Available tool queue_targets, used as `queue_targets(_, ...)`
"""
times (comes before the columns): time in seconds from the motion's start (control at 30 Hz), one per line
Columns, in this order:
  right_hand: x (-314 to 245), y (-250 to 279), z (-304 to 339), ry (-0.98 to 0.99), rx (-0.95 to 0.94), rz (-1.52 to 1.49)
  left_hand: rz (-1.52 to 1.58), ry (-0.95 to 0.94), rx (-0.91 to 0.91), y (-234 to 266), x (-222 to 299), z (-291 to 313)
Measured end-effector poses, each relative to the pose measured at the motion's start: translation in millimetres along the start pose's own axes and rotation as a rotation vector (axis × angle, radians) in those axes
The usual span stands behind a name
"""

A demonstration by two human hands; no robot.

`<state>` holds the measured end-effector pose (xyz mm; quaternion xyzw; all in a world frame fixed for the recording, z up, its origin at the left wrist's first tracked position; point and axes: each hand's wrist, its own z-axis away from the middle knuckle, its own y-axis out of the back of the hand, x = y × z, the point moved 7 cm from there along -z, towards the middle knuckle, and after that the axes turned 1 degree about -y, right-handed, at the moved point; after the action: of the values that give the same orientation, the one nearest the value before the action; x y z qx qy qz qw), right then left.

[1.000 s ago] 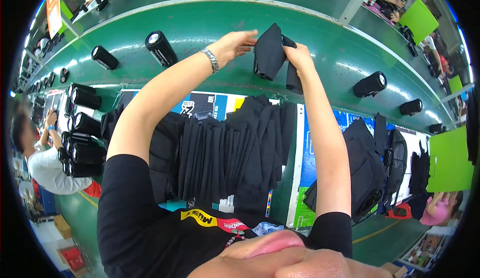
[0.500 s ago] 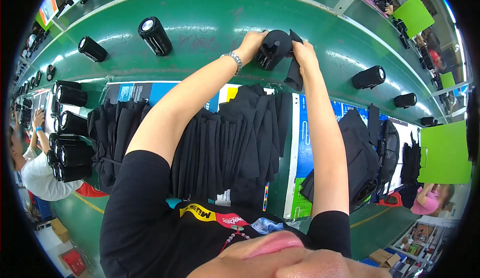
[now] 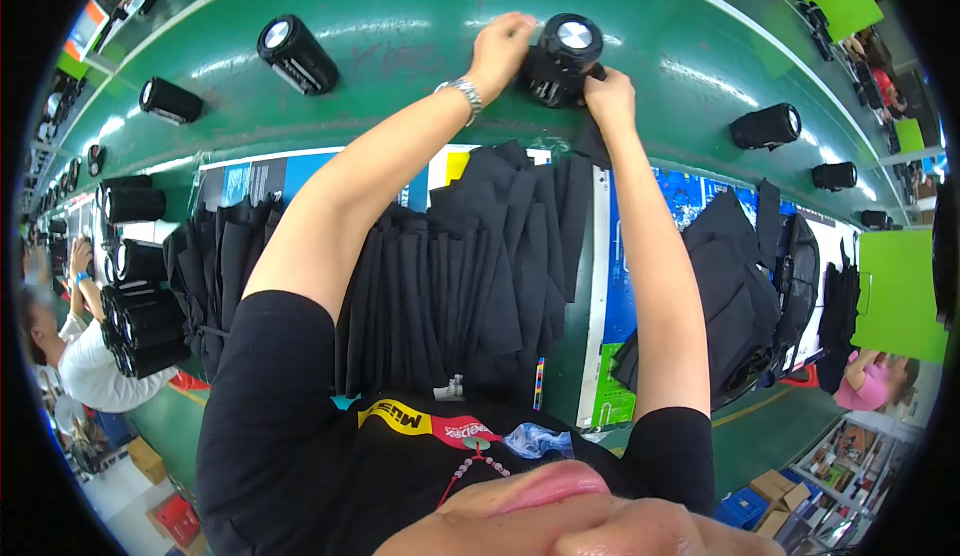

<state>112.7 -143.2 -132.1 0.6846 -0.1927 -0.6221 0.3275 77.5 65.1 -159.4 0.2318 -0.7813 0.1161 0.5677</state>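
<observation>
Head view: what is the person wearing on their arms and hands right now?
Both forearms are bare, and neither the left hand nor the right hand wears a glove. A silver metal link watch circles the left wrist. Short black sleeves end above the elbows. No ring can be made out.
</observation>
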Motion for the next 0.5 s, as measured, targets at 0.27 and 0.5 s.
queue_targets(0.27, -37.4, 5.4, 55.6, 0.032, 0.023, -1.006, 0.884, 0.420, -0.068, -35.5, 90.5, 31.3)
queue_targets(0.5, -90.9, 61.1, 129.5, 0.485, 0.254, -0.567, 0.999, 0.406, -0.202, -28.7, 176.6, 54.9)
